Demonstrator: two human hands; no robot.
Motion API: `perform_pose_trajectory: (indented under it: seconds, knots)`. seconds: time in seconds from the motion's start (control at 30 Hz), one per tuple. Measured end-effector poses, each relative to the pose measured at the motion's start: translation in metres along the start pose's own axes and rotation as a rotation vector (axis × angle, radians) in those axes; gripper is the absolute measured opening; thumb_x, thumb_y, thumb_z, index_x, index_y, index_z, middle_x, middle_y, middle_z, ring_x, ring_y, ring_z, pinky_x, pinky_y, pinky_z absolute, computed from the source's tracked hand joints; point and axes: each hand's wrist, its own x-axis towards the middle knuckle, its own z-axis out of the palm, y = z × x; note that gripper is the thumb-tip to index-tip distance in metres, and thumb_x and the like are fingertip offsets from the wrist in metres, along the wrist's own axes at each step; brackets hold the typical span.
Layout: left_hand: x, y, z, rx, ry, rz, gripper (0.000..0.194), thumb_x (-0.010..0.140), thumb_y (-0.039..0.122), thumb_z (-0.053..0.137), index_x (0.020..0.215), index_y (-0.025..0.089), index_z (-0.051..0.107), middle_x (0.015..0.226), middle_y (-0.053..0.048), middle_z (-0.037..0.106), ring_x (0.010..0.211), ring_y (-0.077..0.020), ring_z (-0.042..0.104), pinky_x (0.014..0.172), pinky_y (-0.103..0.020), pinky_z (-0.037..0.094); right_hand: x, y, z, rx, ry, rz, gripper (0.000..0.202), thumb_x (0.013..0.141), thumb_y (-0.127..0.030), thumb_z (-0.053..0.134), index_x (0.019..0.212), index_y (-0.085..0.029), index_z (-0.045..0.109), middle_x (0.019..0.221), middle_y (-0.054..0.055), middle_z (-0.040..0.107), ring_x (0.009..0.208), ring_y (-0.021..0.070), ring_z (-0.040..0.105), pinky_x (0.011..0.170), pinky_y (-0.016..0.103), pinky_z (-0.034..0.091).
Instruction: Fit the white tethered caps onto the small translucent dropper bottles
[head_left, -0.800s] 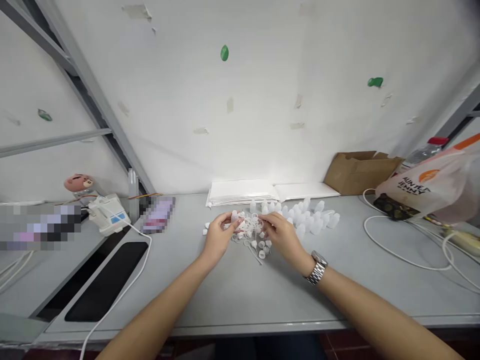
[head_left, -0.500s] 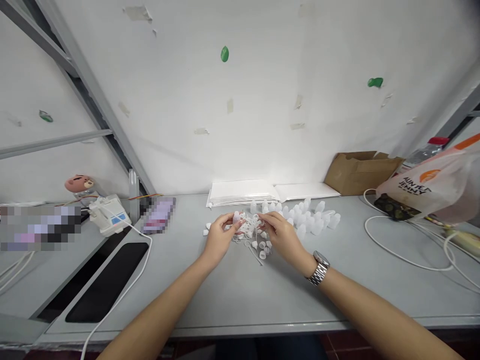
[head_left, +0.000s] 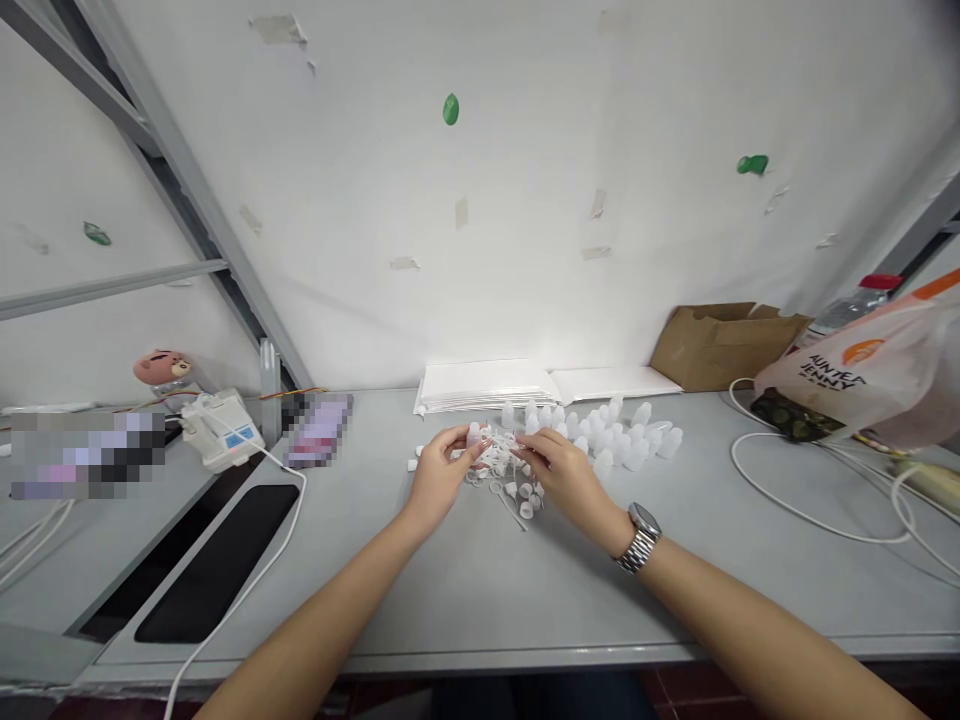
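Between the fingers of my left hand (head_left: 441, 474) is a small translucent white plastic cup-shaped piece (head_left: 474, 434), held upright. My right hand (head_left: 556, 462), with a metal-band watch (head_left: 640, 538) on its wrist, has its thumb and fingertips pinched at the right side of a loose pile of thin white plastic parts (head_left: 496, 455). What lies in that pinch is too small to make out. Small white caps (head_left: 526, 492) and ringed strips (head_left: 510, 507) lie just below the hands. Behind my right hand stand several translucent white dome-shaped pieces (head_left: 620, 440).
White flat sheets (head_left: 484, 383) lie along the wall, beside an open cardboard box (head_left: 727, 345). At right sit a plastic bag (head_left: 847, 370) and a looped white cable (head_left: 810, 520). At left are a black mat (head_left: 217, 563), a blurred phone-like item (head_left: 321, 430) and a white power device (head_left: 221, 430).
My right fingertips have shifted slightly and curled closer over the white parts. My left hand keeps its hold on the cup-shaped piece. The view has moved a little.
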Motion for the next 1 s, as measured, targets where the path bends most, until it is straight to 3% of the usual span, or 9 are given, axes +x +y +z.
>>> perform_pose_trajectory:
  seconds: [0.33,0.47,0.57,0.7,1.0]
  knots:
    - [0.002,-0.002,-0.002,-0.023,0.035,0.02,0.036,0.065,0.034,0.067,0.095,0.014,0.063,0.095,-0.008,0.064,0.089,-0.0209,0.057,0.066,-0.032,0.054,0.003,-0.001,-0.003,0.11,-0.061,-0.038,0.037,0.084,-0.011,0.039,0.116,-0.024,0.054,0.099,0.008,0.054,0.082,0.0173,0.057,0.069,0.034,0.051]
    - [0.004,-0.004,-0.002,-0.015,0.03,0.031,0.035,0.066,0.034,0.066,0.095,0.014,0.063,0.092,-0.008,0.064,0.086,-0.0198,0.057,0.065,-0.032,0.054,0.004,-0.002,-0.007,0.122,0.006,-0.005,0.031,0.085,-0.013,0.038,0.106,-0.022,0.06,0.094,0.008,0.058,0.083,0.0182,0.058,0.07,0.034,0.05]
    - [0.003,-0.005,-0.002,0.036,0.022,0.035,0.035,0.067,0.035,0.065,0.097,0.015,0.063,0.095,-0.008,0.063,0.088,-0.0205,0.057,0.066,-0.033,0.054,0.004,-0.004,-0.008,0.146,0.061,0.049,0.025,0.086,-0.018,0.04,0.101,-0.02,0.061,0.084,0.006,0.061,0.071,0.0168,0.059,0.065,0.032,0.049]
    - [-0.003,-0.006,-0.002,0.206,0.027,0.159,0.032,0.07,0.033,0.063,0.1,0.021,0.064,0.099,-0.007,0.06,0.093,-0.0208,0.056,0.068,-0.03,0.052,0.004,-0.011,-0.011,0.261,0.085,0.193,0.017,0.083,-0.027,0.049,0.091,-0.019,0.062,0.078,0.004,0.064,0.062,0.0145,0.056,0.059,0.029,0.046]
    - [-0.009,-0.008,-0.003,0.456,-0.081,0.37,0.039,0.076,0.029,0.057,0.115,0.032,0.055,0.098,-0.004,0.059,0.092,-0.0184,0.054,0.072,-0.028,0.048,0.013,-0.027,-0.024,0.588,-0.177,0.493,0.021,0.073,-0.035,0.059,0.07,-0.015,0.065,0.057,0.0,0.059,0.046,0.0083,0.043,0.044,0.022,0.033]
